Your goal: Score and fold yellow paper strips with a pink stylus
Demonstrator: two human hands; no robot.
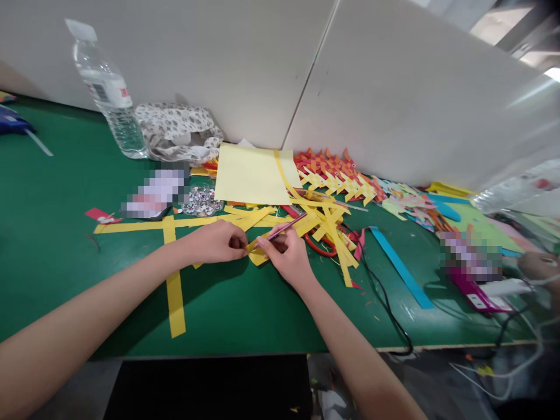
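Observation:
My left hand (216, 242) is closed, pinching a small folded piece of yellow paper (257, 255) on the green table (65, 233). My right hand (286, 254) is closed round a thin purple pen-like tool (284, 228), its tip on the same yellow piece. Long yellow paper strips (175, 291) lie crossed under my left forearm. A heap of loose yellow strips (326, 219) lies just beyond my right hand, with red-handled scissors (321, 246) partly buried in it.
A water bottle (109, 93) and a patterned cloth (179, 131) stand by the white back wall. A yellow sheet (251, 175), woven orange and yellow paper shapes (336, 172), a blue strip (400, 268), a black cable (385, 303) and another person's hand (540, 268) lie to the right.

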